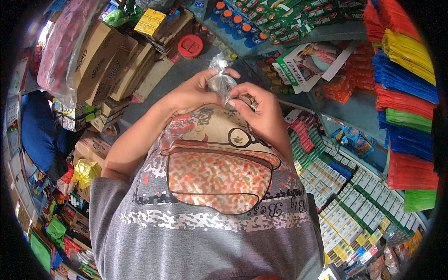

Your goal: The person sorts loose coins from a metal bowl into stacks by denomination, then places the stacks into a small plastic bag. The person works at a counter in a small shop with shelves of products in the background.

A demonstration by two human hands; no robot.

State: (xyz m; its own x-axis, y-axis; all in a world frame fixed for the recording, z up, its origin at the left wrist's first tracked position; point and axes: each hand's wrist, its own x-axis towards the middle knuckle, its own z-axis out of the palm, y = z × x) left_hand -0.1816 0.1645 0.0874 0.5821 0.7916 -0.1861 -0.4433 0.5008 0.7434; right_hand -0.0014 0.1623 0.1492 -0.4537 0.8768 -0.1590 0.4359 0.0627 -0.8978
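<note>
A small clear plastic bag (220,81) is gathered between my two hands in front of my chest. Its crumpled top sticks up, and coin-like contents show dimly through the film. My left hand (192,90) is wrapped around the bag from the left, with the thumb along its lower side. On the other side, my right hand (262,105) pinches the bag's edge between thumb and index finger. Several coins (250,101) are stacked in the curled fingers of that same hand. The printed grey shirt (206,241) on my body fills the lower middle.
Cardboard boxes (101,59) are piled on the left, near a person in dark blue clothing (43,133). A red round lid (190,46) lies ahead. Blue drink bottles (237,26) line a shelf. Cigarette packs (350,210) and coloured plastic bags (406,105) are at right.
</note>
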